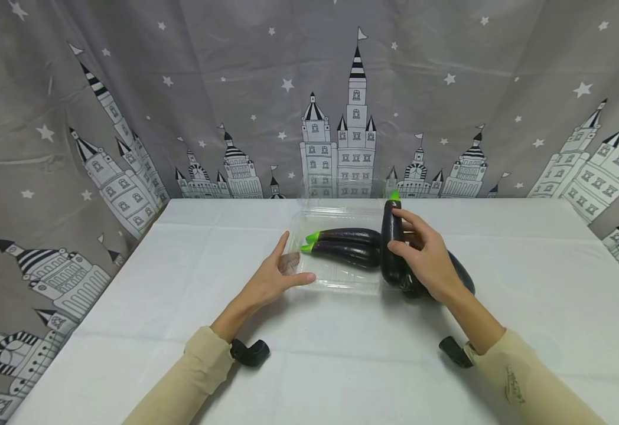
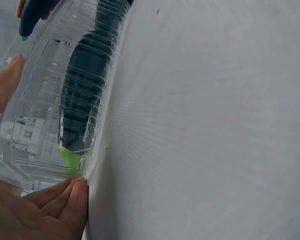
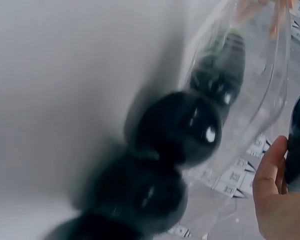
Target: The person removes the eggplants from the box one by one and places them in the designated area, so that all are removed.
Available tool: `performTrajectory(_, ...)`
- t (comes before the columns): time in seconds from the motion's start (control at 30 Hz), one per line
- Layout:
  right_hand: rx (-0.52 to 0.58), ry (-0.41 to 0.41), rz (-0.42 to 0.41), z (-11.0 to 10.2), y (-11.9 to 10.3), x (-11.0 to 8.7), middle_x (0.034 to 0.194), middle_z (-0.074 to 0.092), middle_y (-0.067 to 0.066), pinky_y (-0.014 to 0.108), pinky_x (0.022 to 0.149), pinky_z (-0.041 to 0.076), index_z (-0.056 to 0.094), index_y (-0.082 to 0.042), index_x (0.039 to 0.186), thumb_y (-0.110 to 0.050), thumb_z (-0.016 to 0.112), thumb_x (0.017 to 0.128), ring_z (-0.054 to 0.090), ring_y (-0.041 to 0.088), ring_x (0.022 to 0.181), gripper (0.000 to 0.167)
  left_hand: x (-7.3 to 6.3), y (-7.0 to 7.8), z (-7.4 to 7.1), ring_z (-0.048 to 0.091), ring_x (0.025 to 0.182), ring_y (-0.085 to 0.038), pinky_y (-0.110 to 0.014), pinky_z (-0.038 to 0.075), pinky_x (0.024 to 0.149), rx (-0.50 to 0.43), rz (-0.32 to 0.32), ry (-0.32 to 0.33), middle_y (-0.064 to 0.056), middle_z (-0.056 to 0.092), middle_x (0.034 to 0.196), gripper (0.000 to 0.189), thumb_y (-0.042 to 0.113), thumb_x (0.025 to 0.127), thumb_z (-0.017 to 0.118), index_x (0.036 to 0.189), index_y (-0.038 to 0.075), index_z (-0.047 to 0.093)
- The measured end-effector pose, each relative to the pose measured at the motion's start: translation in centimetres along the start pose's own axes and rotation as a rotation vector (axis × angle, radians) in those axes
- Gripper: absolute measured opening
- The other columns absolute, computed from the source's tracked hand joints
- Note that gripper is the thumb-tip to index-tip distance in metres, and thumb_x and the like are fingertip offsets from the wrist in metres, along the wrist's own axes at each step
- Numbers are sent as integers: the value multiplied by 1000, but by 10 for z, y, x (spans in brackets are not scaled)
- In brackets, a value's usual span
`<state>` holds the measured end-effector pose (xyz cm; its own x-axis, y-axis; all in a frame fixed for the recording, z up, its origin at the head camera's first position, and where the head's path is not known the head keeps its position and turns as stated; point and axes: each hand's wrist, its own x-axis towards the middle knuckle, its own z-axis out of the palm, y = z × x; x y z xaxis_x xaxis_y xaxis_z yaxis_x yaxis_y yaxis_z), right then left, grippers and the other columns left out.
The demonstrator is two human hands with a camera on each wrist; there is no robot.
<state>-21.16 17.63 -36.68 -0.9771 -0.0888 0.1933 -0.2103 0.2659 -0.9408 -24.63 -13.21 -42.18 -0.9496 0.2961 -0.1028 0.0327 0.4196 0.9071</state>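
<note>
A clear plastic clamshell box [image 1: 336, 280] lies on the table with two dark purple eggplants [image 1: 344, 252] inside, green stems pointing left. My left hand [image 1: 267, 283] is at the box's left end, thumb and fingers spread. In the left wrist view its fingertips [image 2: 79, 192] touch the box's low end wall while the thumb stands apart from it. My right hand [image 1: 429, 254] grips another eggplant [image 1: 392, 242] between thumb and fingers, its green stem pointing away. This eggplant overlaps the box's right end in the head view.
More eggplants [image 1: 462, 274] lie right of the box, partly hidden by the right hand; the right wrist view shows their rounded ends [image 3: 180, 129] in a row. The box's transparent lid [image 1: 344, 188] stands raised at the back, before a grey castle-print curtain [image 1: 224, 77]. White cloth [image 1: 341, 366] covers the table.
</note>
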Motion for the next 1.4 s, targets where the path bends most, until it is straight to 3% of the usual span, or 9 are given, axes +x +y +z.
performTrajectory(0.23,-96,-13,18,-30,-3,-11,137,49,23,34,84,53,40,-15,152,-11,57,97,58,33,110,58,1,0,-1,28,144,-34,-53,25,113,-31,5,-11,-21,32,155,116,37,80,83,160,24,0)
performTrajectory(0.47,-197,-22,5,-57,2,-19,132,52,24,22,79,50,39,-13,152,-14,56,98,55,34,112,56,0,1,-2,30,143,-34,-53,27,112,-33,-5,-7,-20,35,154,116,38,80,83,160,24,0)
performTrajectory(0.73,-283,-7,56,-84,14,-28,134,50,27,16,78,45,35,-12,154,-14,54,100,53,33,114,57,0,1,-1,28,143,-35,-55,26,112,-6,-12,-7,-21,34,154,117,42,79,83,160,24,1)
performTrajectory(0.97,-351,-17,98,-106,26,-26,132,50,30,18,75,46,36,-8,152,-14,54,100,55,23,105,56,0,3,-2,30,143,-35,-54,26,112,-26,-11,-11,-20,35,154,116,38,81,82,160,24,-1)
performTrajectory(1.1,-388,-52,127,-119,33,-23,132,50,31,19,75,46,37,-5,152,-14,55,99,57,25,104,56,-1,2,-2,30,142,-35,-54,26,112,-32,-9,-10,-20,36,154,115,38,81,82,160,24,-1)
performTrajectory(1.2,-410,-89,154,-125,38,-24,134,48,34,27,80,49,36,-3,151,-13,55,98,58,34,109,57,-1,2,-2,31,142,-34,-53,27,112,-31,-7,-10,-20,36,153,115,39,81,82,160,25,0)
performTrajectory(1.3,-416,-119,184,-128,43,-26,135,44,38,45,88,49,34,0,151,-12,55,98,53,48,117,58,0,1,-1,31,142,-34,-53,28,112,-36,-9,-12,-19,37,153,116,39,80,83,160,24,0)
performTrajectory(1.4,-412,-139,205,-129,48,-27,136,42,40,60,93,44,33,2,151,-12,54,99,48,54,121,58,0,1,0,31,142,-34,-53,26,113,-32,-11,-7,-19,37,153,117,39,79,84,160,23,1)
